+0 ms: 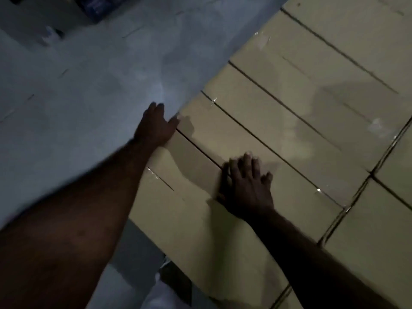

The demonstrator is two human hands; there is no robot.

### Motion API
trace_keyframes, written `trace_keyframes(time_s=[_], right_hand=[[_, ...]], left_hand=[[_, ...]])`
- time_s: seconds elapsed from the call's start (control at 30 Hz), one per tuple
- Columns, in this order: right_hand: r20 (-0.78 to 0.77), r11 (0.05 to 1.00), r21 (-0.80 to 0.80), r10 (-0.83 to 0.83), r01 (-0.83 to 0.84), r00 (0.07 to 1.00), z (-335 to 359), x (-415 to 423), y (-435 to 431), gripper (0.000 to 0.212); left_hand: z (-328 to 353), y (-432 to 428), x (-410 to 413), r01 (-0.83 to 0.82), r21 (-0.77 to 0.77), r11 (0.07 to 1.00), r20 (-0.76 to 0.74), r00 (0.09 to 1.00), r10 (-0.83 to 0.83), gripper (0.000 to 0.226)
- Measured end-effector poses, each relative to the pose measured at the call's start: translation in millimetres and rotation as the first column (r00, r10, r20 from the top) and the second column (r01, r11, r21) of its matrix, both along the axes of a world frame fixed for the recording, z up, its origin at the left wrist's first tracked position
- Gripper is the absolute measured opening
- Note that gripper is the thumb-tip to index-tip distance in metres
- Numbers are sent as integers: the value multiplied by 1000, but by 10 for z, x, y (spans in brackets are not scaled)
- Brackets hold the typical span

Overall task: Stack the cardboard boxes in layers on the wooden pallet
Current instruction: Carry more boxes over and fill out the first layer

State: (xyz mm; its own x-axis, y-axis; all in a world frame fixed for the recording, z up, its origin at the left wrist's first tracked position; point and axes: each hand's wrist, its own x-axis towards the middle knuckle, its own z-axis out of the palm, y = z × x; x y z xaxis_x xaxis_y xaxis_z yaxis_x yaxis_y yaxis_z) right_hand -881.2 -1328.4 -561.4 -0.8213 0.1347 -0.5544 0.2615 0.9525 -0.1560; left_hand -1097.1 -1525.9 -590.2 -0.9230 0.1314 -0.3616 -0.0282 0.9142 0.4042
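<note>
A layer of tan cardboard boxes fills the right side of the dim head view, laid side by side with dark seams between them. My left hand grips the left end of a long box at the stack's edge, thumb on top and fingers down its side. My right hand lies flat on that box's top, fingers spread and straight. The nearest box sits under my right forearm. The pallet is hidden under the boxes.
Pale grey concrete floor spreads to the left of the stack. A dark blue object and some small blurred items lie on the floor at the top left. More boxes run crosswise at the right.
</note>
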Motion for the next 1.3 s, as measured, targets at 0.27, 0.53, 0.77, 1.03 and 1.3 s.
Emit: trace_keyframes(time_s=[0.27,0.53,0.77,1.03,1.3], right_hand=[[38,996,-7,-84,85,996,-140,-102,-119,122],[44,995,-30,-93,94,995,-84,-30,-38,124],[38,995,-21,-92,92,995,-121,159,32,124],[30,995,-31,-89,90,996,-110,183,47,124],[33,998,-13,-67,68,997,-101,181,51,124]], left_hand=[[-228,-43,-111,168,157,973,175,965,-195,36],[-204,30,-47,192,163,968,130,968,-214,38],[-210,97,122,202,186,961,127,965,-228,38],[-240,32,114,175,257,950,148,965,-218,47],[-270,27,76,200,236,951,159,957,-241,54]])
